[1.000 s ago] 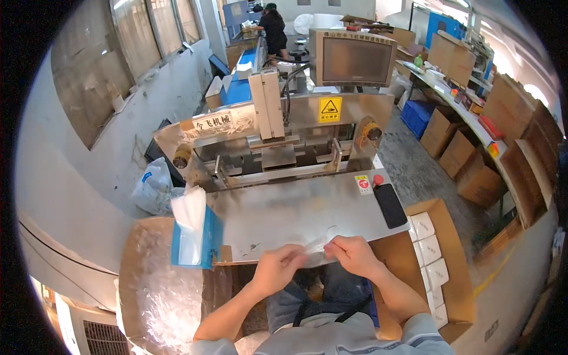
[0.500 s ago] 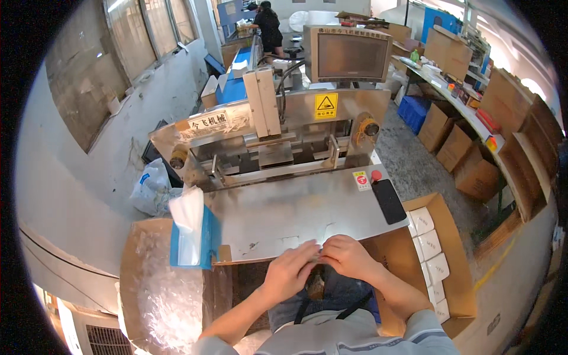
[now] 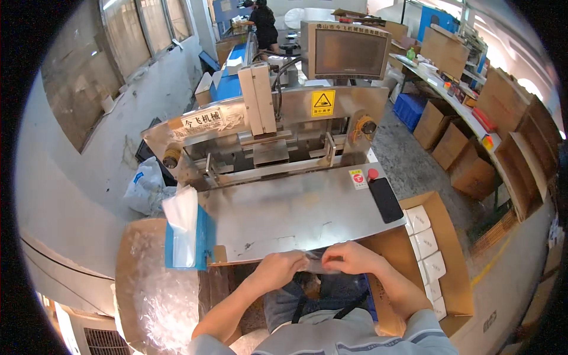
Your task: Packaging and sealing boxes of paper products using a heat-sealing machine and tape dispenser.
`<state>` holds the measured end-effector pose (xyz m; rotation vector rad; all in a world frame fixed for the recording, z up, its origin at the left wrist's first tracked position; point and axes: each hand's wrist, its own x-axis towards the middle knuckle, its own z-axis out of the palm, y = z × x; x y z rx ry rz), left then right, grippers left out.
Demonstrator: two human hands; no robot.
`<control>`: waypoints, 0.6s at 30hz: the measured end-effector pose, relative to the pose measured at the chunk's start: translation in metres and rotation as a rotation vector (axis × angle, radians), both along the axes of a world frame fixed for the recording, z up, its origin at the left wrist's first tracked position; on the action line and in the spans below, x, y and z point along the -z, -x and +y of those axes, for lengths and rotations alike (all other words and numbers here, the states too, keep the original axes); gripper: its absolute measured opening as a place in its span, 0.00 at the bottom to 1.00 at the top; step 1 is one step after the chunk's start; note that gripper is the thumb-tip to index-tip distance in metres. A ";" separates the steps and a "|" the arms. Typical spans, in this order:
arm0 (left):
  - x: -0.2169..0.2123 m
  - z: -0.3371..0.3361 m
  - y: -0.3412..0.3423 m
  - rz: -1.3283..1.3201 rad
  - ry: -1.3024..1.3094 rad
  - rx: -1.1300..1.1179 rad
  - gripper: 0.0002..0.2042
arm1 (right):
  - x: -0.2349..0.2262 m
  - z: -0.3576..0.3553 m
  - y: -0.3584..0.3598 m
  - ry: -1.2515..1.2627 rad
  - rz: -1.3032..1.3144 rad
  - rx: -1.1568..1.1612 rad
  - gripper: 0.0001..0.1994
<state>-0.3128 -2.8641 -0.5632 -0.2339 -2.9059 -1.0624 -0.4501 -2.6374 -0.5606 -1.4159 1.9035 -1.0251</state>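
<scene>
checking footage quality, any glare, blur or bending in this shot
Head view: fisheye bends straight edges toward the black rim; soft glare streaks the steel machine table; bright washout at the upper right; the left hand and right hand are fairly sharp around a small clear plastic piece, hard to make out.

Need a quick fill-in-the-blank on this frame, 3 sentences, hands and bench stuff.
1. Both hands, left hand and right hand, pinch a clear ____ at the near edge of the metal table.
2. The tissue box at the table's left corner is ____ in colour.
3. The cardboard box on the person's right holds a row of small ____ packs.

Missing words: bag; blue; white
</scene>
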 end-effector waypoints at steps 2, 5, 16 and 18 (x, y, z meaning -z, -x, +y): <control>-0.005 -0.009 0.002 -0.028 0.015 -0.015 0.09 | 0.005 0.002 0.009 0.001 0.041 -0.046 0.08; -0.014 -0.020 -0.003 -0.146 -0.104 0.009 0.09 | -0.006 0.003 0.009 0.086 0.054 -0.082 0.08; -0.008 -0.090 0.061 -0.077 -0.267 -0.001 0.10 | 0.037 -0.051 0.102 0.128 0.170 0.050 0.09; 0.009 -0.124 0.090 -0.296 -0.310 -0.064 0.12 | 0.050 -0.073 0.125 0.029 -0.061 0.230 0.11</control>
